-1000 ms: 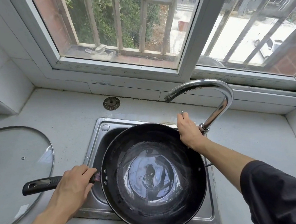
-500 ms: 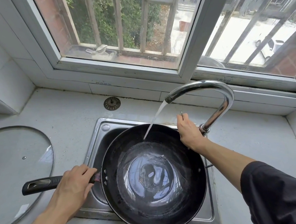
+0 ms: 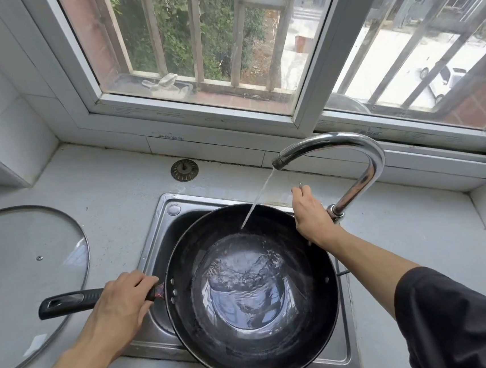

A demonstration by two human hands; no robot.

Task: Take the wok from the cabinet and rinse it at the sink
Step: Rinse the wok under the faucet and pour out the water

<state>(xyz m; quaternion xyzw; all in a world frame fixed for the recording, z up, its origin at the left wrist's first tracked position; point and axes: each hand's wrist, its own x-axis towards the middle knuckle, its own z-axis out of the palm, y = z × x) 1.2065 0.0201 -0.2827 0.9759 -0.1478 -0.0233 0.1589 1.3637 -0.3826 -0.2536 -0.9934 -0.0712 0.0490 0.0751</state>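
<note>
Left hand (image 3: 120, 305) wraps the black plastic handle (image 3: 69, 303) of the round black metal wok (image 3: 250, 290), fingers curled over the top near the riveted end; the handle's free end w/ its hanging slot sticks out to the left of that hand. Wok sits over the stainless steel sink (image 3: 156, 248), just to the right of the left hand, covering most of the basin; whether it rests on the rim or is held up can't be told. Shallow pool of water in the wok's bottom, rippled.

Right hand (image 3: 310, 216) reaches past the wok's far rim, fingers closed around a thin metal tap lever (image 3: 300, 185) that pokes out above the knuckles. Right beside that hand, on its right, is the base of the curved chrome gooseneck faucet (image 3: 352, 155); spout arches over and back to the left above the hand. A thin stream of water (image 3: 256, 200) runs from the spout, slanting down to the left of the right hand, landing on the wok's far inner wall.

Round glass lid w/ metal rim (image 3: 31, 281) lies flat on the grey tabletop (image 3: 413, 238), left of the left hand. Small round metal drain strainer (image 3: 184, 170) lies on the tabletop beyond the sink, near the white window frame (image 3: 200, 119). Dark sleeve (image 3: 456, 320) covers the right upper arm.
</note>
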